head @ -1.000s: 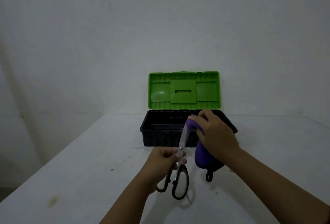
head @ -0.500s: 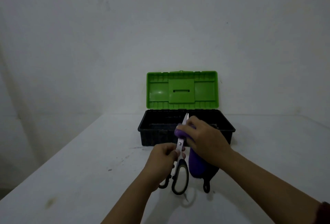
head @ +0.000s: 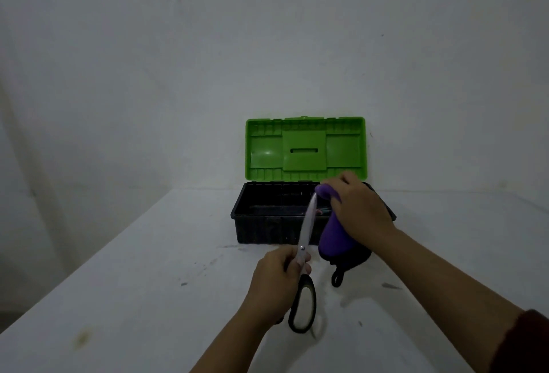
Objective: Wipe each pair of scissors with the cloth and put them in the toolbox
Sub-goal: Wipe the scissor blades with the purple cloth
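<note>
My left hand (head: pixel 274 279) grips a pair of scissors (head: pixel 307 230) near the pivot, black handles down and silver blades pointing up and away. My right hand (head: pixel 358 210) holds a purple cloth (head: pixel 334 237) with a black edge and loop, its top folded against the blade tip. Behind them stands the toolbox (head: pixel 261 224), a black tray with its green lid (head: pixel 304 150) upright and open. Something small and coloured lies inside the tray, partly hidden by the cloth.
The white table (head: pixel 133 298) carries a few dark smudges and a yellowish stain at the front left. Its left edge runs diagonally from the wall to the near left. A plain grey wall stands close behind the toolbox.
My right hand has slid the cloth up the blades from near the pivot to the tip. My left hand keeps the scissors in about the same place.
</note>
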